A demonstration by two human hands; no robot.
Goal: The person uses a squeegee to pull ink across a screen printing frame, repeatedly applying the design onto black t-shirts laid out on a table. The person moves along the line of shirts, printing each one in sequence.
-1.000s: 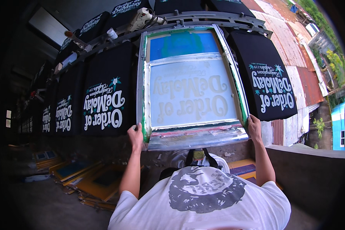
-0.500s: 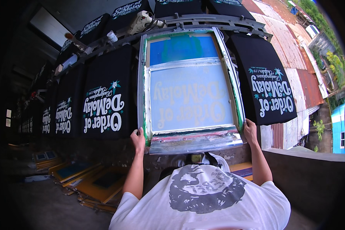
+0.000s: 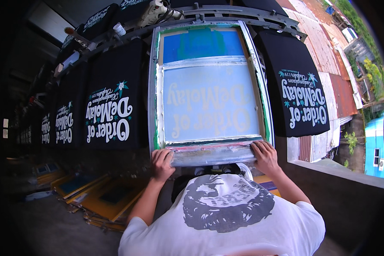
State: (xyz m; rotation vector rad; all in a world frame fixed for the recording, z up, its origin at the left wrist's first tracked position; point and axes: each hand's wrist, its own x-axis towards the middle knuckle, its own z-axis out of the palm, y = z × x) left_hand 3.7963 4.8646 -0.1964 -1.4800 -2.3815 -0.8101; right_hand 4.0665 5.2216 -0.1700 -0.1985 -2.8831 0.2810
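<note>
A large screen printing frame (image 3: 212,102) lies in front of me, with a pale mesh, a blue band at its far end and green tape along its sides. Faint upside-down lettering shows in the mesh. Over the near left corner curl the fingers of my left hand (image 3: 162,165). At the near right corner my right hand (image 3: 265,157) grips the same edge, fingers on top. Ink-smeared clear tape covers the near bar between them. What lies under the frame is mostly hidden.
Black printed shirts on boards flank the frame: one at the right (image 3: 292,85), another at the left (image 3: 111,98), several beyond. A heat gun (image 3: 154,16) and a white cup (image 3: 119,29) rest on the rail behind. Yellow-framed screens (image 3: 111,198) lie stacked at lower left.
Both hands have shifted from the frame's sides inward onto its near corners, fingers now over the near bar. The frame appears slightly higher in view, as do the surroundings.
</note>
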